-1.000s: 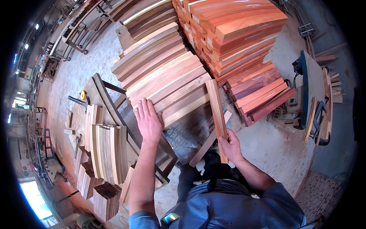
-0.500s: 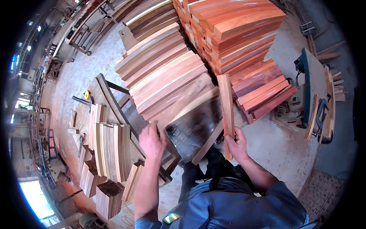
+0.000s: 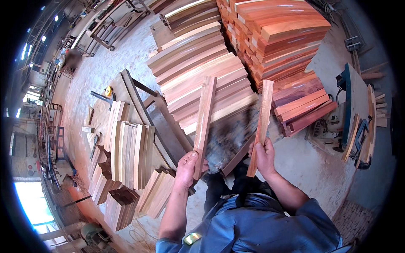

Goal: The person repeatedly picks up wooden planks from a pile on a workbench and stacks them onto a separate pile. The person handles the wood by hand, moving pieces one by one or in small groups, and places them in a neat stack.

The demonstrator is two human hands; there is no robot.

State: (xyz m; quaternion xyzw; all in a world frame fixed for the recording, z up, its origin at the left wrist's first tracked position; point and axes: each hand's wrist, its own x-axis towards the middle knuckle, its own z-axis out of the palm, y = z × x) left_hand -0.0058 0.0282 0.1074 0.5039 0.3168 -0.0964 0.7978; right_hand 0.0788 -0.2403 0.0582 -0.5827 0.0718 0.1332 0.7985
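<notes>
Near plank edges (image 3: 232,106), left fingers (image 3: 192,154) and right fingers (image 3: 259,149) grip strips (image 3: 205,116) (image 3: 263,116) — open room between.

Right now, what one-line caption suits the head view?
Left hand holding one wooden strip, right hand another strip, in front of pale boards and a reddish lumber stack.

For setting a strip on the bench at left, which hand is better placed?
Likely the left hand: it grips a strip and is nearer the bench. The right hand grips another strip, farther off, and would probably have to cross past the left.
</notes>
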